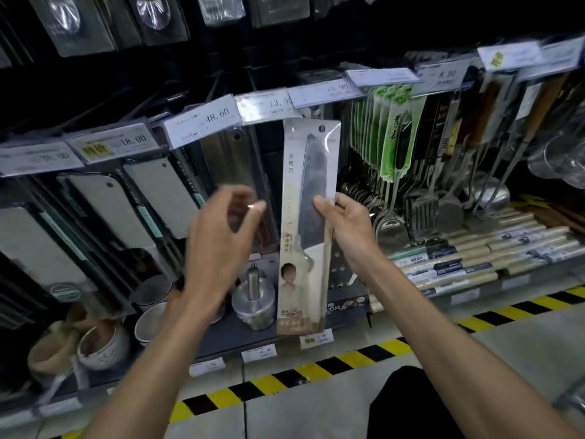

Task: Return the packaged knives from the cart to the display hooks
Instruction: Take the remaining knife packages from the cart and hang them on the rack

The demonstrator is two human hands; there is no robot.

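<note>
A long packaged knife (305, 217) in a pale card and clear blister stands upright in front of the display, its hang hole just under the 13.90 price tag (266, 106). My right hand (345, 221) grips the pack's right edge at mid height. My left hand (221, 229) hovers just left of the pack, blurred, fingers apart and holding nothing. Packaged cleavers (133, 198) hang on hooks to the left. The hook behind the price tag is hidden, and no cart is in view.
Green-carded utensils (392, 137) and steel spatulas (421, 210) hang to the right. Bowls (104, 343) and a steel canister (253, 302) stand on the low shelf. Boxed rolls (474, 255) lie on the right shelf. A yellow-black floor stripe (316, 369) runs along the shelf base.
</note>
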